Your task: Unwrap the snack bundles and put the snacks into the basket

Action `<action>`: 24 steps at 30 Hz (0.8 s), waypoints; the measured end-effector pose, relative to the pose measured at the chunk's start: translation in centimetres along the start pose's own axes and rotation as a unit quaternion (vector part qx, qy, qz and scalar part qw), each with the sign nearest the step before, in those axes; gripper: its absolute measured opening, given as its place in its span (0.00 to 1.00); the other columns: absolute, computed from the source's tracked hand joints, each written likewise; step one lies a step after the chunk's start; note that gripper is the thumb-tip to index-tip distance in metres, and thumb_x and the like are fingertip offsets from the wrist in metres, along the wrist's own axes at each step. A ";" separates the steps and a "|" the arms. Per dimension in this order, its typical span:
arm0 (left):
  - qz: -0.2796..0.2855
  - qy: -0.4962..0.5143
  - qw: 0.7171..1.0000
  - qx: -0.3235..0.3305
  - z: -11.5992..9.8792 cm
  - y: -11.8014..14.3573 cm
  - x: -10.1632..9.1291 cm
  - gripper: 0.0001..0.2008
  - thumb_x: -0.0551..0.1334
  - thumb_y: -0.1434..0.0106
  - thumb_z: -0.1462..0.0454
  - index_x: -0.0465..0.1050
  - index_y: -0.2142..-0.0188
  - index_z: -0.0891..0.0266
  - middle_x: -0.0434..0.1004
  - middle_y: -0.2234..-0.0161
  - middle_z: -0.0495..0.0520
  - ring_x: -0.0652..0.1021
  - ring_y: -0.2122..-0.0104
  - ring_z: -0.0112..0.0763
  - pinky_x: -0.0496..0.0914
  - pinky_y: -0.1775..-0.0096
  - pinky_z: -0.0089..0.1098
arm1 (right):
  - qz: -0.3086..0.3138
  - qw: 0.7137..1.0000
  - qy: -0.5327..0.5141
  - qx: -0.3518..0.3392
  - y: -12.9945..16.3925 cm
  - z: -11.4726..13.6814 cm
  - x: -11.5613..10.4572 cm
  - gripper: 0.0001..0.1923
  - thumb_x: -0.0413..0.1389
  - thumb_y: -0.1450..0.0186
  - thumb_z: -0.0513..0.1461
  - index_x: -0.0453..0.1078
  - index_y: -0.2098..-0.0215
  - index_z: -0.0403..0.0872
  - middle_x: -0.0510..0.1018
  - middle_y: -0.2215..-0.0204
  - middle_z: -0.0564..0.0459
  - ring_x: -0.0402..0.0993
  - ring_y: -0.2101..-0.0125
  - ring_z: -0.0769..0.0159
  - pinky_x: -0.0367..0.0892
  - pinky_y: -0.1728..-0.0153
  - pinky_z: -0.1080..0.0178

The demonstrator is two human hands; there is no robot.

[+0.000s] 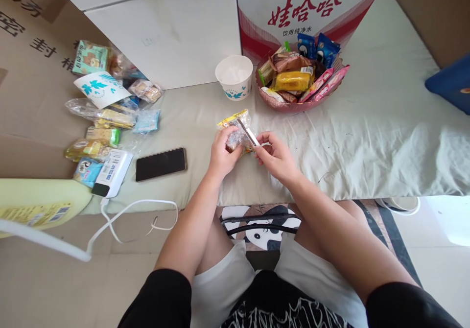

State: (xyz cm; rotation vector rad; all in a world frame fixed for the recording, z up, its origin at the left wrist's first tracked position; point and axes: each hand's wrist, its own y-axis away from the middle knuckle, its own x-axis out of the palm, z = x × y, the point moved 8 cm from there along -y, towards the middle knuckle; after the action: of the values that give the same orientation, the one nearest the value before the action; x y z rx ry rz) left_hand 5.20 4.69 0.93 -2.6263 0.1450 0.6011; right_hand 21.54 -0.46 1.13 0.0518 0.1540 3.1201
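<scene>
At far left a pile of snacks (pixel 106 117) lies on the cloth-covered bed (pixel 367 137), with a power bank (pixel 112 173) and a dark phone (pixel 160 163) just right of it. The left forearm rises from the lap toward the centre; the left hand (pixel 221 155) is closed around a clear-wrapped snack pack (pixel 235 129), thumb on top, holding it just above the bed's front edge. The right forearm angles in from the lower right; the right hand (pixel 276 156) pinches a small blade (pixel 247 132) between thumb and fingers, its tip touching the pack. Behind the hands stand a white cup (pixel 235 77) and, beside it, a bowl (pixel 293 106) full of wrapped snacks.
</scene>
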 end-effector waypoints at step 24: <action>-0.001 0.169 0.983 -0.069 0.0 1.0 0.9 0.45 0.72 0.45 0.39 0.50 0.38 0.43 0.71 0.50 0.55 0.80 0.55 0.35 0.77 0.54 0.37 | -0.180 0.885 0.417 -0.102 -0.7 1.9 -6.4 0.11 0.53 0.37 0.37 0.74 0.58 0.49 0.80 0.56 0.42 0.74 0.53 0.47 0.68 0.52 0.46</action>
State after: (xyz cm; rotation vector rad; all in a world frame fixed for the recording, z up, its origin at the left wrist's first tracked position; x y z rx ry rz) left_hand 5.86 3.72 0.15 -2.8432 0.2108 0.1640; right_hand 27.96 0.33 2.78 -1.1705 -0.1467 2.5426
